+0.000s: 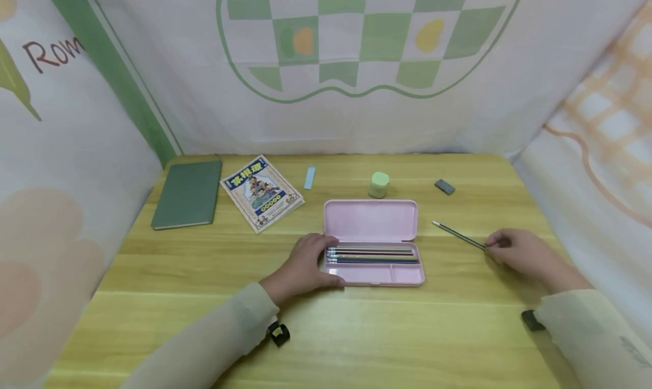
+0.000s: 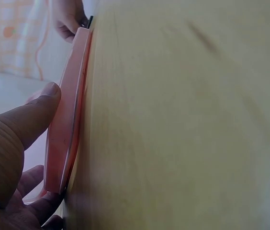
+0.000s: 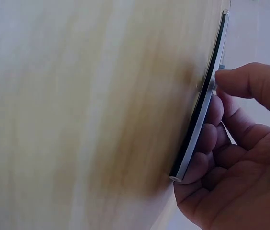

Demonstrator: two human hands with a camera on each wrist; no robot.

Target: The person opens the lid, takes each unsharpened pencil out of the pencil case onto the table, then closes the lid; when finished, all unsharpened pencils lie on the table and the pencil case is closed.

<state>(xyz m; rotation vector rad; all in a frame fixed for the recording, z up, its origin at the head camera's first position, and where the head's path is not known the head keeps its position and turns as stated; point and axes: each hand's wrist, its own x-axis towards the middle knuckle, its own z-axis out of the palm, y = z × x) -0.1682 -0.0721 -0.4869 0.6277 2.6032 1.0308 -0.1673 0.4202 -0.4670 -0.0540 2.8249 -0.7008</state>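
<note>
A pink pencil case (image 1: 370, 274) lies on the table with its lid (image 1: 370, 220) folded back. Several pencils (image 1: 374, 255) rest side by side in its long compartment; the two front compartments hold nothing. My left hand (image 1: 308, 266) grips the case's left end, thumb along the front edge and fingers at the back corner. In the left wrist view the thumb presses the case's side wall (image 2: 65, 124). To the right of the case, my right hand (image 1: 522, 255) pinches a dark striped pencil (image 1: 458, 234) between thumb and fingers, low over the table; its far tip points toward the case.
Behind the case stands a small green-lidded container (image 1: 378, 185), with a dark grey eraser-like block (image 1: 445, 186) farther right. A light blue strip (image 1: 309, 177), an illustrated booklet (image 1: 262, 193) and a green notebook (image 1: 187, 194) lie at the back left. Printed cloth (image 1: 326, 123) hangs behind the table.
</note>
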